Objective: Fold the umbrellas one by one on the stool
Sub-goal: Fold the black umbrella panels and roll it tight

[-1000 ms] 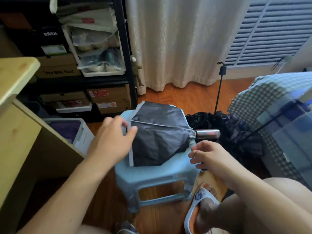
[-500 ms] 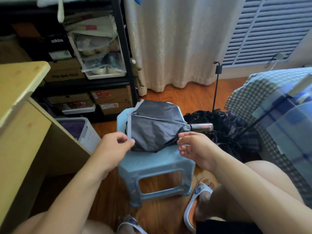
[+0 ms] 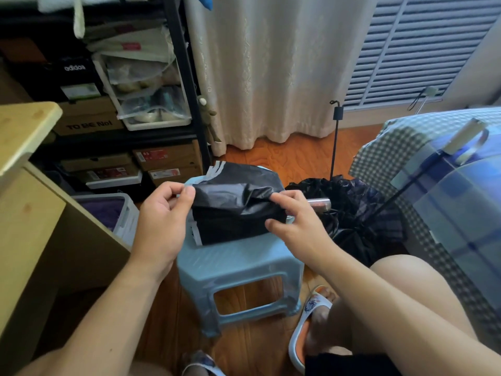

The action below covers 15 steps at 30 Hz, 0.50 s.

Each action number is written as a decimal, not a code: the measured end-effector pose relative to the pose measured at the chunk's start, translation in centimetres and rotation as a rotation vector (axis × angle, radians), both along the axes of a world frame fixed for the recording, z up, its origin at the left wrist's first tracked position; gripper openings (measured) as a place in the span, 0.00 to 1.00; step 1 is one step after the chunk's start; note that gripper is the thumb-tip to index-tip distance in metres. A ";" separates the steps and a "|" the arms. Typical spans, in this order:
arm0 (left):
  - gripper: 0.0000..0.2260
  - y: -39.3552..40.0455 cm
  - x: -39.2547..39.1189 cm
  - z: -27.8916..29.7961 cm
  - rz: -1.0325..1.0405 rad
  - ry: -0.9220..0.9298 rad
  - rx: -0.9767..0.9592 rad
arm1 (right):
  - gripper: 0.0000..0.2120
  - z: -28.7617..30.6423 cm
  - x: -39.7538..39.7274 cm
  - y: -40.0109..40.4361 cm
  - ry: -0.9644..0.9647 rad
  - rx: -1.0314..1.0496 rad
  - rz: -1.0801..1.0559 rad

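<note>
Both hands (image 3: 162, 213) pinching umbrella (image 3: 235, 207)

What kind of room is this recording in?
Most likely a bedroom at home: a bed with checked bedding, a curtain over a shuttered window, a rack of shoe boxes, wood floor.

Bare arms, black shorts (image 3: 339, 365), white-strapped slide sandals (image 3: 309, 329) with orange footbeds.

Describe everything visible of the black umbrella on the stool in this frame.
The black umbrella lies collapsed across the light blue stool, its thin, crinkled canopy showing white edging at the left. A silvery handle points right. The left hand pinches its left fabric edge; the right hand grips folds near the handle.
</note>
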<state>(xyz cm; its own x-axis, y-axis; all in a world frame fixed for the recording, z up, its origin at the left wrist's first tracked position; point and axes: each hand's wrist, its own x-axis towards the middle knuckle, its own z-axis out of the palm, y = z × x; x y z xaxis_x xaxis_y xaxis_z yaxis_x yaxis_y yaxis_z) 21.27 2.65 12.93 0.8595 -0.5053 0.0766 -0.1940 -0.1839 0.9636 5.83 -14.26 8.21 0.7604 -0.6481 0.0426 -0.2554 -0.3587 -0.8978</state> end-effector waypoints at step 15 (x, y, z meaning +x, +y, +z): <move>0.08 -1.1 1.0 0.4 0.017 0.110 -0.024 | 0.34 1.5 -1.1 -0.9 -0.216 0.150 0.018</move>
